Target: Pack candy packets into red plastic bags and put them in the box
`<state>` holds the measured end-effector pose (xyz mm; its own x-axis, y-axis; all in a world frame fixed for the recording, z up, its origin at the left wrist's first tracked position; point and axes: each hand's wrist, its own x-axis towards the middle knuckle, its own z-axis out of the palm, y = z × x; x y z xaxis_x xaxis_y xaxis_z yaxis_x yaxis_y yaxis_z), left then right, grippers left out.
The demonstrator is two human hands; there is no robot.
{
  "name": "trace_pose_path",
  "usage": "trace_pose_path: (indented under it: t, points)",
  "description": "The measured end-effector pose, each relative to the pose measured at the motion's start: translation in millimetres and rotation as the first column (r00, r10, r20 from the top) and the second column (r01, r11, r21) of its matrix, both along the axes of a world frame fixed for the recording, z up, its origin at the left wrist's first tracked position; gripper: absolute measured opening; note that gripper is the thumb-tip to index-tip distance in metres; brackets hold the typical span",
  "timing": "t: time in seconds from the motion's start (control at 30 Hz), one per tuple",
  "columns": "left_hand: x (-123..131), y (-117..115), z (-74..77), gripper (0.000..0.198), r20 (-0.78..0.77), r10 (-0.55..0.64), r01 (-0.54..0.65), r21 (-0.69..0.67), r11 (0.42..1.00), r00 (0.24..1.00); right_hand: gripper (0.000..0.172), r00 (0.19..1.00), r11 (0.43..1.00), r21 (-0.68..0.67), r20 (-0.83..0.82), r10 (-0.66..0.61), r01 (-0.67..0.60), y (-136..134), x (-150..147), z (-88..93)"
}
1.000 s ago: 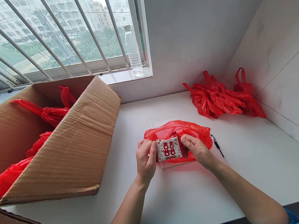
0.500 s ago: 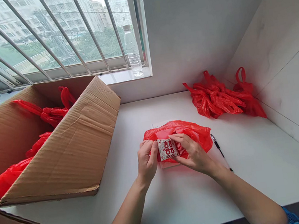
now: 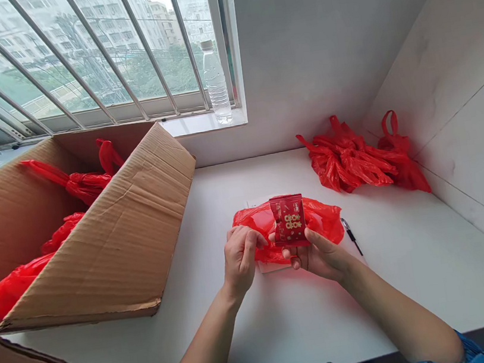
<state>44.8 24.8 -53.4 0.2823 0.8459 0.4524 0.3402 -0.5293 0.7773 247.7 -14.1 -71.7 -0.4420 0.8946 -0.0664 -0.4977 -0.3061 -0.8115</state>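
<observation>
A small dark red packet (image 3: 288,220) with gold characters is held upright in my right hand (image 3: 319,254), its lower edge between thumb and fingers. Behind and beneath it lies an open red plastic bag (image 3: 322,212) on the white table. My left hand (image 3: 243,253) is closed at the bag's left edge, thumb against the curled fingers, gripping the rim. A flat pale item (image 3: 273,266) shows partly under the bag. What lies inside the bag is mostly hidden by the packet and my hands.
To the left stands an open cardboard box (image 3: 110,242) holding red bags (image 3: 84,185). More red bags (image 3: 351,157) lie against the back wall. A black pen (image 3: 351,237) is right of the bag. A water bottle (image 3: 216,86) stands on the windowsill.
The white-and-red printed packet face between both hands is out of sight. My right hand has turned palm up and now holds up a dark red packet. My left hand stays nearly in place.
</observation>
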Motion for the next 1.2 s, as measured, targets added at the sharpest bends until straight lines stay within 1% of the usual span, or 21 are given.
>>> trace_pose_path:
  t: [0.2, 0.3, 0.37, 0.5, 0.6, 0.67, 0.83, 1.0, 1.1, 1.17, 1.2]
  points:
    - [0, 0, -0.6, 0.048, 0.004, 0.000, 0.000, -0.017, 1.000, 1.000, 0.042, 0.994, 1.000, -0.001, -0.105, 0.006, -0.007, 2, 0, 1.2]
    - [-1, 0, 0.9, 0.046, 0.005, -0.001, 0.001, -0.015, 1.000, 1.000, 0.033, 0.997, 1.000, -0.018, -0.076, 0.003, -0.004, 2, 0, 2.8]
    - [-1, -1, 2.2, 0.039, 0.002, 0.002, -0.002, 0.011, 1.000, 1.000, 0.029, 1.000, 1.000, -0.025, -0.016, -0.004, 0.003, 2, -2, 5.0]
    - [-1, -1, 4.2, 0.020, -0.055, -0.008, 0.011, 0.064, 0.998, 0.998, 0.031, 0.988, 1.000, 0.001, 0.154, -0.030, 0.031, 0, -5, 9.9]
    - [0, 0, 4.6, 0.021, -0.093, -0.009, 0.015, 0.068, 0.998, 0.996, 0.035, 0.963, 0.999, 0.014, 0.265, -0.043, 0.041, -1, -6, 12.0]
    - [0, 0, 4.6, 0.023, -0.114, -0.024, 0.030, 0.052, 0.998, 0.993, 0.036, 0.950, 0.998, 0.031, 0.308, -0.055, 0.048, -1, -5, 12.8]
    - [1, 0, 3.7, 0.026, -0.128, -0.081, 0.081, 0.001, 0.997, 0.988, 0.040, 0.932, 0.996, 0.067, 0.353, -0.075, 0.054, -1, -4, 15.3]
    - [2, -1, 3.9, 0.031, -0.092, -0.086, 0.080, -0.064, 0.995, 0.992, 0.040, 0.936, 0.997, 0.070, 0.346, -0.059, 0.037, -2, -5, 16.5]
    - [1, -1, 4.8, 0.032, -0.112, -0.102, 0.098, -0.040, 0.994, 0.988, 0.034, 0.922, 0.989, 0.138, 0.374, -0.095, 0.046, -1, -2, 15.2]
    - [-1, 0, 5.5, 0.033, -0.148, -0.078, 0.080, 0.008, 0.997, 0.986, 0.030, 0.885, 0.964, 0.246, 0.421, -0.196, 0.097, 0, 5, 13.9]
    - [-2, 1, 5.7, 0.033, -0.172, -0.034, 0.043, 0.047, 0.998, 0.984, 0.027, 0.846, 0.938, 0.319, 0.455, -0.277, 0.135, 1, 9, 13.2]
